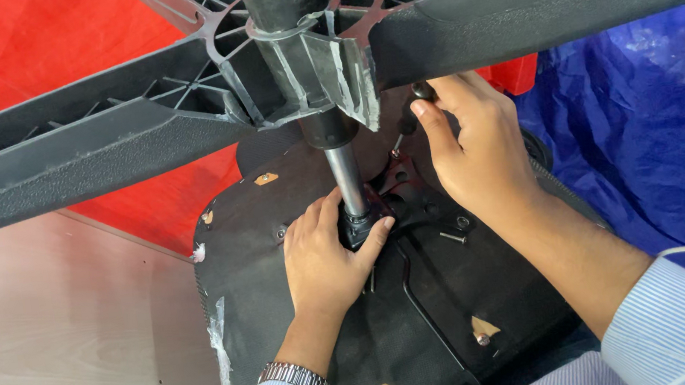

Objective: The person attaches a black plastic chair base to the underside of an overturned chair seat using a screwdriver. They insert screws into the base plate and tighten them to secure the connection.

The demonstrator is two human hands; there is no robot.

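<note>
Left grip: our left hand (326, 259) is cupped around the black mechanism block (361, 226) at the foot of the steel gas-lift column (347, 176), thumb on one side and fingers on the other, grasping it.
Right grip: our right hand (468, 148) is closed on a small black knob (422, 90) just beside the column, thumb pressed along it.
Workpiece: office chair turned over; the black seat underside (308, 343) faces up and carries both hands near its middle.
Base: the black star base (138, 130) sits on the top of the column and spans the view above the hands.
Loose parts: one screw (452, 237) lies on the seat underside just below the right hand; fitted bolts show toward its near edge.
Surroundings: red sheet (26, 56) beyond the far edge, blue plastic sheet (654, 131) off the right edge, pale wood panel (58, 337) along the left edge.
Technique, our judgement: we should keep the left hand steady on the block so the column stays square to the seat, and work the knob with small, even turns.
Caution: mind the loose screw; it could roll off the seat underside.
</note>
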